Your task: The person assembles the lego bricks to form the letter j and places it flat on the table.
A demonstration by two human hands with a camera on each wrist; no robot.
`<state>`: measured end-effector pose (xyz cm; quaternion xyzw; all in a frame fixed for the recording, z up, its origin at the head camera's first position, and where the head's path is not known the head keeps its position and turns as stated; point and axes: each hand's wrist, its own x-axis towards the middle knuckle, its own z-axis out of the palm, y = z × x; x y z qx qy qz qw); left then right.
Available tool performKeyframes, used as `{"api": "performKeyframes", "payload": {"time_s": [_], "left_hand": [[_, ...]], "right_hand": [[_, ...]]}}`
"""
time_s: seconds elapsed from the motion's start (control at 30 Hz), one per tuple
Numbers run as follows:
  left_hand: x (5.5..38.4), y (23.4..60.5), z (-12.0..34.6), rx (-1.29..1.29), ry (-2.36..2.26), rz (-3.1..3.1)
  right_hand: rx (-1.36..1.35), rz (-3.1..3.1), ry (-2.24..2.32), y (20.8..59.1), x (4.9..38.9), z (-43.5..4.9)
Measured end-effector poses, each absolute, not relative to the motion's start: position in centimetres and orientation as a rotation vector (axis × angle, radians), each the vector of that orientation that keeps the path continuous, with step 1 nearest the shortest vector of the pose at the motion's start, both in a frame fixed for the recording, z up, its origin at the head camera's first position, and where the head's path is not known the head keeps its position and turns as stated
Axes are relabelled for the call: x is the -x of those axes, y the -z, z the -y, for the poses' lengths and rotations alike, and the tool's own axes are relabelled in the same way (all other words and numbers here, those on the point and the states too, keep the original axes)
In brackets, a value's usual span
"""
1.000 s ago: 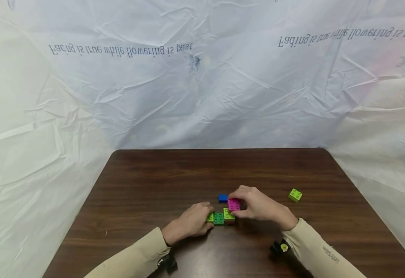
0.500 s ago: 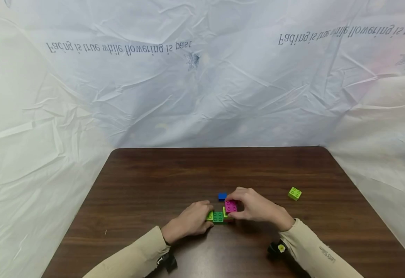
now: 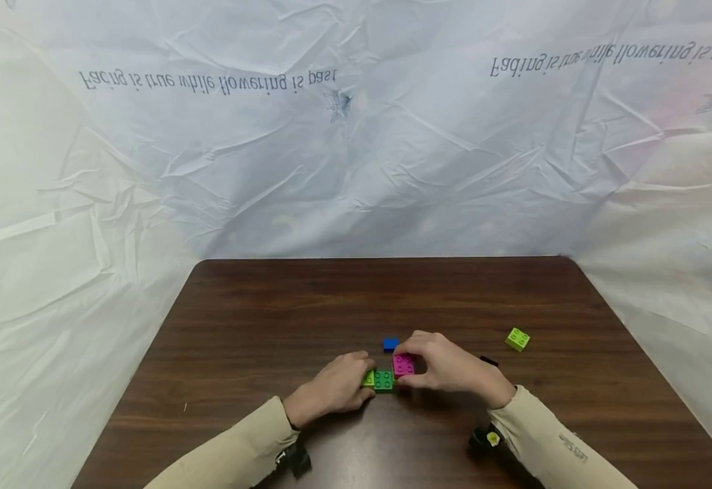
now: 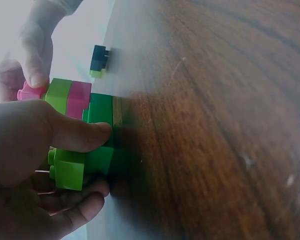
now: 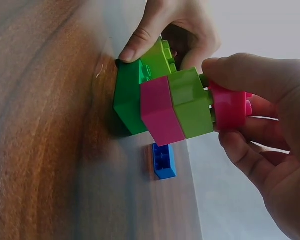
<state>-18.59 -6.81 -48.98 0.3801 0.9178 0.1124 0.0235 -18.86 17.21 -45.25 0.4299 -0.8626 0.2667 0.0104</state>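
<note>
My left hand grips the left end of a small toy-brick build, its thumb against the dark green brick and fingers on the far side. A lime brick sits on that end. On the right end, a magenta brick carries another lime brick. Above these, my right hand pinches a second magenta brick between thumb and fingers. Studs show in a narrow gap between it and the lime brick below, so it is not fully seated.
A blue brick lies on the brown wooden table just behind the build. Farther right is a loose lime brick. A white printed sheet hangs behind the table and along its sides.
My right hand has brought the magenta brick slightly left and over the lime brick, covering it in the head view. The left hand stays on the build.
</note>
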Motion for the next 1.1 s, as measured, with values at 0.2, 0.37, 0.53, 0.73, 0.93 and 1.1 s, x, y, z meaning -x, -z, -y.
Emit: {"api": "performKeyframes", "payload": {"time_s": [0.2, 0.37, 0.53, 0.73, 0.93, 1.1], "left_hand": [[18.54, 48.81, 6.79, -1.162, -0.359, -2.828], [18.5, 48.55, 6.81, -1.158, -0.358, -2.825], [18.49, 48.38, 6.79, -1.168, -0.345, -2.829], [18.47, 48.27, 6.85, -1.167, -0.352, -2.828], [18.44, 48.27, 6.81, -1.168, -0.363, -2.836], [18.18, 48.67, 6.67, -1.174, -0.376, -2.838]], "right_hand": [[-1.338, 2.683, -0.857, 45.37, 18.76, -17.05], [-1.338, 2.66, -0.865, 45.47, 18.7, -16.98], [-1.339, 2.637, -0.863, 45.4, 18.56, -16.94], [-1.352, 2.632, -0.848, 45.15, 18.59, -16.74], [-1.319, 2.679, -0.774, 44.64, 18.36, -16.51], [-1.3, 2.708, -0.747, 44.63, 17.92, -16.54]]}}
